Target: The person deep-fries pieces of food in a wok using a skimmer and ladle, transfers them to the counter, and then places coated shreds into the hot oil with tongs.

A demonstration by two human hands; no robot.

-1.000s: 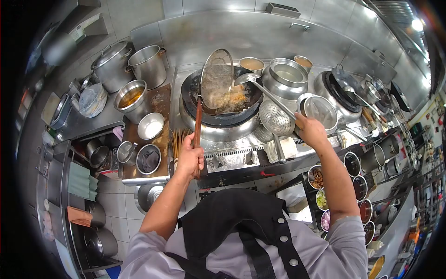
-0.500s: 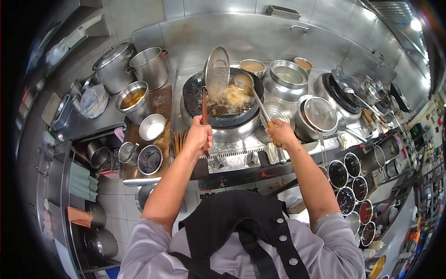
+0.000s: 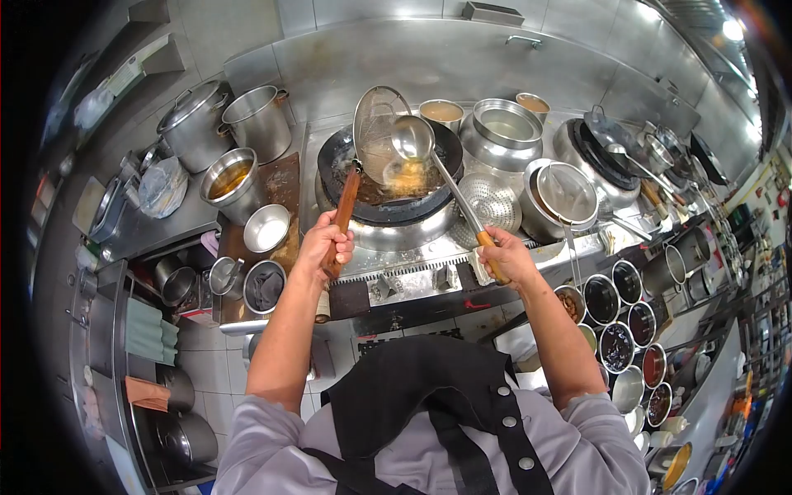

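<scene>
My left hand [image 3: 324, 246] is closed round the wooden handle of a wire mesh strainer [image 3: 375, 115], whose round basket stands tilted on edge over the wok [image 3: 337, 161]. The wooden grip of a metal ladle [image 3: 412, 139] is in my right hand [image 3: 503, 256]. The ladle's bowl hangs over the wok, close beside the mesh. Golden-yellow food [image 3: 408, 177] shows low in the wok, below the ladle, in dark liquid; the strainer and ladle partly hide it.
Right of the wok lie a perforated ladle [image 3: 488, 204] and a pot with a fine strainer [image 3: 568, 191] on it. A wide pot [image 3: 505, 136] stands behind them. At left are a pot of amber liquid [image 3: 231, 177] and a small steel bowl [image 3: 266, 228]. Several sauce containers [image 3: 601, 299] stand lower right.
The ladle bowl has risen and moved left, towards the mesh. My left hand has shifted left and down with the strainer handle, which now slants more. My right hand has moved slightly right and down.
</scene>
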